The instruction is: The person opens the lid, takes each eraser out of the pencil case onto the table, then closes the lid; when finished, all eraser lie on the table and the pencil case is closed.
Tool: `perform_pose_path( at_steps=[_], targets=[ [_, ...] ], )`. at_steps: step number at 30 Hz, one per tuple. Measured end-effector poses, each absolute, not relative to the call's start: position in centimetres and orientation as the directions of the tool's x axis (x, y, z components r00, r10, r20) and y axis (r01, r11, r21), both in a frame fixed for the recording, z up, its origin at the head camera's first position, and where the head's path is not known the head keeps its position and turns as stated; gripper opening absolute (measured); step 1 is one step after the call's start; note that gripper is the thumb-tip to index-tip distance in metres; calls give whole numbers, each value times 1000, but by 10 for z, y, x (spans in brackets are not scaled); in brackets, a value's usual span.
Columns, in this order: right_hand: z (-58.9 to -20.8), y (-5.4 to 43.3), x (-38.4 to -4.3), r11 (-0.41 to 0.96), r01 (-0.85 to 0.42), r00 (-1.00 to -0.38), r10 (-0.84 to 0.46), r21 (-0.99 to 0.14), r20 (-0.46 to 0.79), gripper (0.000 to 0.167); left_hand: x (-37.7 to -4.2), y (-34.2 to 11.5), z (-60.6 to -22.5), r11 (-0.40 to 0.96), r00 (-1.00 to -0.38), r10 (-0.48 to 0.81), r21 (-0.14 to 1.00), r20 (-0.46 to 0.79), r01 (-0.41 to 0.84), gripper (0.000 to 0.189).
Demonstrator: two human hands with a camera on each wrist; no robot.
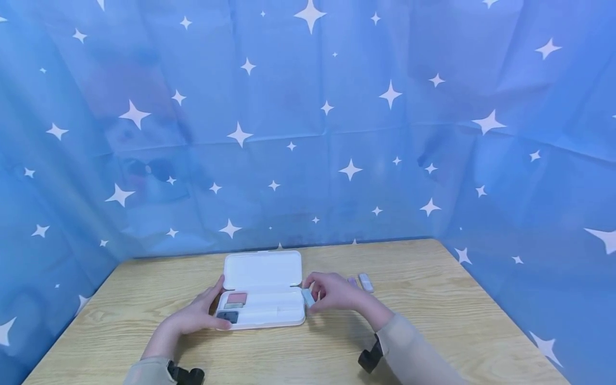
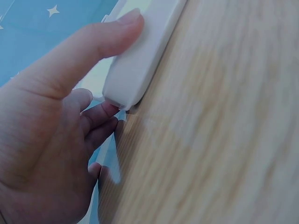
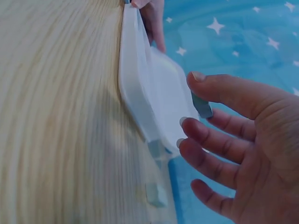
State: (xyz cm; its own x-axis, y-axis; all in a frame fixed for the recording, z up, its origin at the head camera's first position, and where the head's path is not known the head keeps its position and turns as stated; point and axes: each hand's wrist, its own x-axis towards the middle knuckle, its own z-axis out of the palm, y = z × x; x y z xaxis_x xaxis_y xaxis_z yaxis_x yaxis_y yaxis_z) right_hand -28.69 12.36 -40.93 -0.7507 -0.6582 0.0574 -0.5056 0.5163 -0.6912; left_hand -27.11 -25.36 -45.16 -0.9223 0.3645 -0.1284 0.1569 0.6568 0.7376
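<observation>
A white pencil case lies on the table with its lid raised at the back. My left hand grips its left end, and the left wrist view shows the thumb along the front wall of the case. At the other end, my right hand pinches a small light blue block, eraser-like, between thumb and index finger; the right wrist view shows this block too. Inside the case's left part sit a pink block, a greyish block and a dark block.
Behind my right hand, a white block and a partly hidden purple block lie on the wooden table. A blue curtain with white stars hangs along the table's back and sides. Each wrist bears a black strap-on device.
</observation>
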Motion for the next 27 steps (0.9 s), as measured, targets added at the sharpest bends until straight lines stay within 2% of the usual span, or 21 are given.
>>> perform_pose_path(
  at_steps=[7,16,27],
  targets=[
    [-419,140,-282,554,-443,-806,-590,-705,44,34,-270,-253,-452,660,-923,361,736,-133,152,120],
    [-431,155,-279,538,-405,-823,-567,-739,37,34,-270,-255,-454,655,-924,362,739,-126,156,120],
    [-436,160,-278,580,-396,-842,-539,-712,30,34,-272,-254,-454,654,-924,361,741,-128,152,121]
  ],
)
